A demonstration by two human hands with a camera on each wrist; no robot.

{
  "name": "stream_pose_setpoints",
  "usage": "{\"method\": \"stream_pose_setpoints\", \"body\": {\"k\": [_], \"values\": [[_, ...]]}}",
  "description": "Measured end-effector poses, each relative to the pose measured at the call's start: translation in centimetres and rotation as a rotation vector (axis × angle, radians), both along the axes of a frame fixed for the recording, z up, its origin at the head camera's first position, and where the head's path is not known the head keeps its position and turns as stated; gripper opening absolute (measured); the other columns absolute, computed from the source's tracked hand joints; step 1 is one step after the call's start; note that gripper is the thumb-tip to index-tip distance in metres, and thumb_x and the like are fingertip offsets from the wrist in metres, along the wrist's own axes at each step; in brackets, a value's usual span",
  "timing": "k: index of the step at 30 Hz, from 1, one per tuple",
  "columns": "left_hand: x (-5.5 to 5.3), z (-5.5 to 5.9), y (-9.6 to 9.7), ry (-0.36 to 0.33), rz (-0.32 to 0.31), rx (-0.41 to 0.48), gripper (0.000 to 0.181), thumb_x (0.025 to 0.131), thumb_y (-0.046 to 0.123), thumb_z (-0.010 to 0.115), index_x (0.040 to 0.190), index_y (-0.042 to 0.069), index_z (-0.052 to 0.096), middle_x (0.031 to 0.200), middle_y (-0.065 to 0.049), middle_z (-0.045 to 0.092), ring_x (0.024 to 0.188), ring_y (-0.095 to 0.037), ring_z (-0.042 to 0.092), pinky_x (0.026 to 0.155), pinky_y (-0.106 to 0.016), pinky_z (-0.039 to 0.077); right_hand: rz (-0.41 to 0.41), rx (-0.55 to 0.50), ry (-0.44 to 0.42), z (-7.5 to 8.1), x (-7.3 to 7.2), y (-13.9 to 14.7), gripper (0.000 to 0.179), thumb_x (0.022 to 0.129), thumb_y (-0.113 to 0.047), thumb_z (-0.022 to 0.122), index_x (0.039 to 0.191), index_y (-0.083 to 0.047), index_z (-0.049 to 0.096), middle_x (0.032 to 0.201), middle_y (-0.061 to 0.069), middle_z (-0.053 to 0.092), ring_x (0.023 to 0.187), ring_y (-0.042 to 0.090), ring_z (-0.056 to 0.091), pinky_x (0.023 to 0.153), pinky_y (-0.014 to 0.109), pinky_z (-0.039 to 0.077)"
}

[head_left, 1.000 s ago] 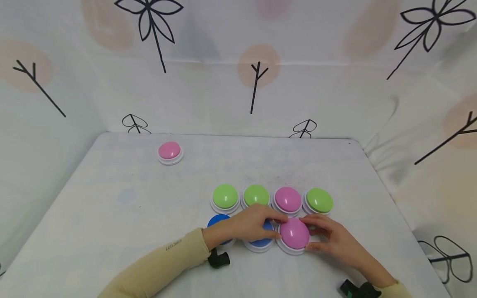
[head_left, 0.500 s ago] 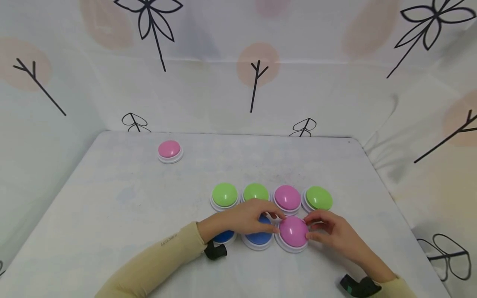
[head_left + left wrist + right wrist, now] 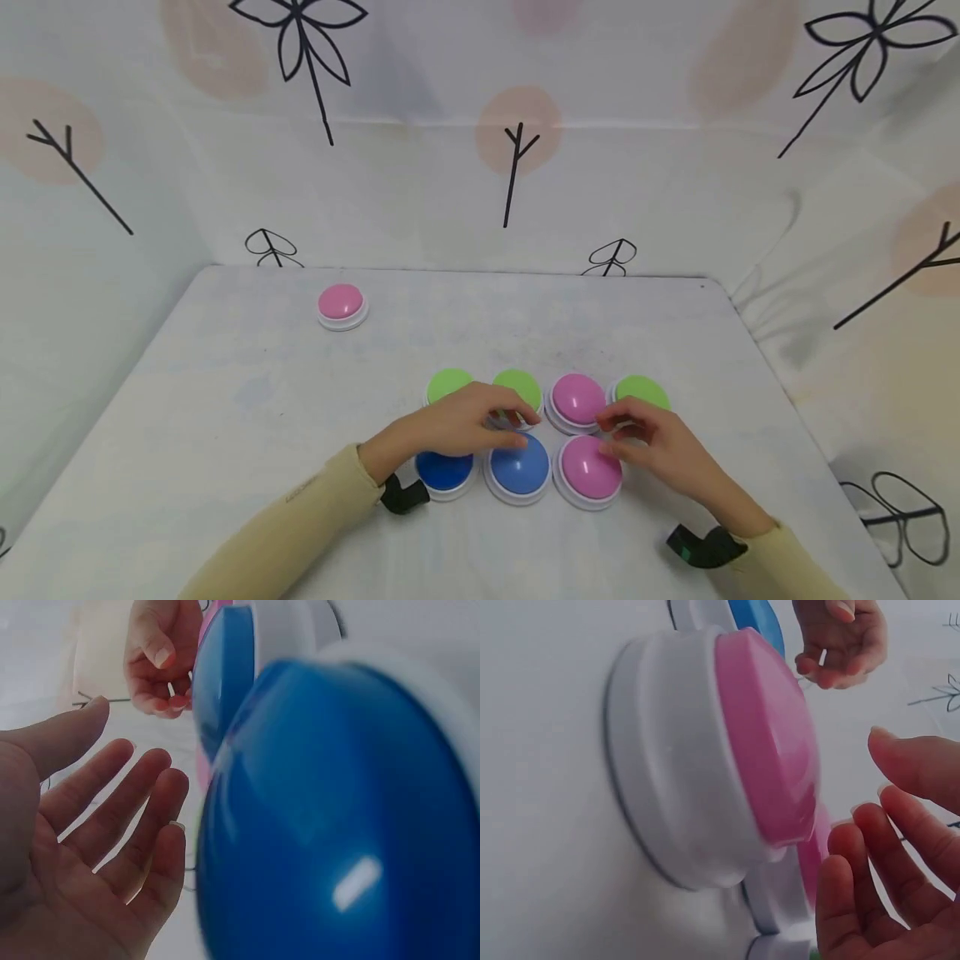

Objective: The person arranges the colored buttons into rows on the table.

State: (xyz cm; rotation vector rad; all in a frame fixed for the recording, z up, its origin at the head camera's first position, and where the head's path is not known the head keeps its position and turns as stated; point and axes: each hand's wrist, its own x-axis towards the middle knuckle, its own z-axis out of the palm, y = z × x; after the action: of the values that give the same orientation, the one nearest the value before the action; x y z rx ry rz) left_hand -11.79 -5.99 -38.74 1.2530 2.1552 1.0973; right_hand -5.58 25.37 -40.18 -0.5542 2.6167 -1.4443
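Observation:
Two rows of domed push buttons on white bases sit on the table. The near row holds a dark blue button, a lighter blue button and a pink button. Behind them stand green buttons and another pink button. My left hand hovers above the blue buttons, fingers loosely bent and holding nothing. Over the near pink button's right side is my right hand, its relaxed fingers also bare. In the right wrist view a gap shows between those fingers and the pink dome.
A single pink button stands apart at the table's back left. The white table meets patterned cloth walls at the back and sides. Each wrist wears a small black camera.
Both hands have let go of the near pink button and lifted off it. The left hand has drawn back to the left; the right has risen slightly. The buttons stay in place.

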Motion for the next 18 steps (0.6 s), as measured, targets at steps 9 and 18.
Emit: {"method": "stream_pose_setpoints", "body": {"k": [9,18], "values": [[-0.9,1.3,-4.5,0.029,0.154,-0.015,0.035,0.098,0.027,0.066,0.128,0.011,0.064,0.121,-0.002,0.067,0.106,-0.011,0.059,0.093,-0.035,0.051,0.066,0.046,0.053,1.0,-2.3,-1.5,0.033,0.084,-0.007,0.080,0.114,-0.008,0.067,0.108,0.002,0.067,0.098,0.017,0.064,0.085,0.029,0.056],[-1.9,1.3,-8.9,0.066,0.324,-0.031,0.035,0.096,0.026,0.068,0.128,0.011,0.065,0.119,0.002,0.067,0.107,-0.015,0.060,0.093,-0.040,0.051,0.117,0.060,0.047,2.2,-4.5,-3.9,0.030,0.089,-0.010,0.075,0.118,-0.006,0.067,0.109,0.004,0.068,0.099,0.021,0.064,0.085,0.029,0.056]]}}
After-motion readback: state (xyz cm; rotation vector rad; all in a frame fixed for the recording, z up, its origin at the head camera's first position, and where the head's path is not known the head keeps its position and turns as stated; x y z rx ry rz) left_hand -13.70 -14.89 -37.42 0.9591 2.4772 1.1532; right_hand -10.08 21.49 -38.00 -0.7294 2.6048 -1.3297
